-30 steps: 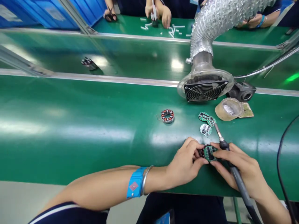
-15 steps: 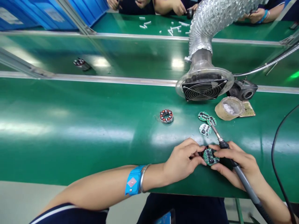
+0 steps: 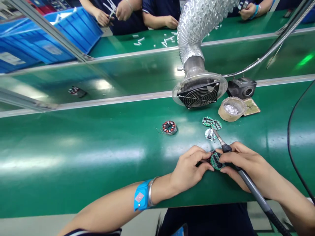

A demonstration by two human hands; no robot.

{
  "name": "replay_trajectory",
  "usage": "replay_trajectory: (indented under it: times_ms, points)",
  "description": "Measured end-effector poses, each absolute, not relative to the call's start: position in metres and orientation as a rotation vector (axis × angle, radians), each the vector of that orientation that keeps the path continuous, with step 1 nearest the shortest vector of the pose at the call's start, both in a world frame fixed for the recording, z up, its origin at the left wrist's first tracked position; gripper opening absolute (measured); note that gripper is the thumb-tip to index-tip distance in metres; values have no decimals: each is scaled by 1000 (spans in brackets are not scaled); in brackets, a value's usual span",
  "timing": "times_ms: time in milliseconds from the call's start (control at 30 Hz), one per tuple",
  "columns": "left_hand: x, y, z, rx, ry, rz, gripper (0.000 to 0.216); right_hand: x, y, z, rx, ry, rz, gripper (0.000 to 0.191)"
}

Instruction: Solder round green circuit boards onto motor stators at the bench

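Note:
My left hand is closed on the edge of a motor stator, mostly hidden behind a round green circuit board. My right hand keeps a soldering iron between its fingers, and its thumb and fingertips also press on the board. The iron's tip points up and left, close to the loose boards. Two green round boards and a paler one lie beyond my hands. Another stator, ringed with copper coils, sits to their left with thin wires sticking out.
A fume extractor on a foil duct hangs over the bench. Behind the boards stand a tub of silvery bits and a dark iron holder. A black cable runs along the right. Co-workers' hands show across the bench.
The camera view has tilted and shifted, showing more of the far side. My hands stay together at the board; the right fingers cover more of its face.

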State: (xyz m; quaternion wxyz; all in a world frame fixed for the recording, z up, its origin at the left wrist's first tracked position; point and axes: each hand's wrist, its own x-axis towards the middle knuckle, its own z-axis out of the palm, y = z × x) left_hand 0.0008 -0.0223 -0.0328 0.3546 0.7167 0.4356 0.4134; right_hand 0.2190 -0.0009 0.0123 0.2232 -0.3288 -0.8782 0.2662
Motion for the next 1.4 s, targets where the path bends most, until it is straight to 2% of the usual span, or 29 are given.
replay_trajectory:
  times_ms: [167, 333, 533, 700, 800, 1000, 1133, 1400]
  points:
    - [2, -22, -36, 1802, 1120, 1105, 13, 217, -3, 12, -892, -2460, 684, 22]
    - [-1, -21, -32, 1880, 1133, 1033, 13, 215, -5, 11, -924, -2510, 669, 31]
    - [-1, -21, -9, 2227, 941, 905, 46, 222, -4, 5, -1040, -2318, 822, 38]
    - [4, -17, -9, 2317, 1010, 879, 26, 224, -8, -2, -1080, -2190, 931, 40]
    - [5, -15, -11, 2346, 1056, 877, 21, 217, -13, -9, -1045, -2140, 924, 36]
    - [8, -16, -4, 2516, 1111, 803, 42, 204, -25, -26, -1113, -1997, 877, 40]
    - [10, -16, 0, 2597, 1130, 704, 36, 203, -31, -30, -1177, -1911, 905, 45]
    - [9, -18, 3, 2618, 1175, 691, 31, 201, -34, -36, -1162, -1871, 922, 42]
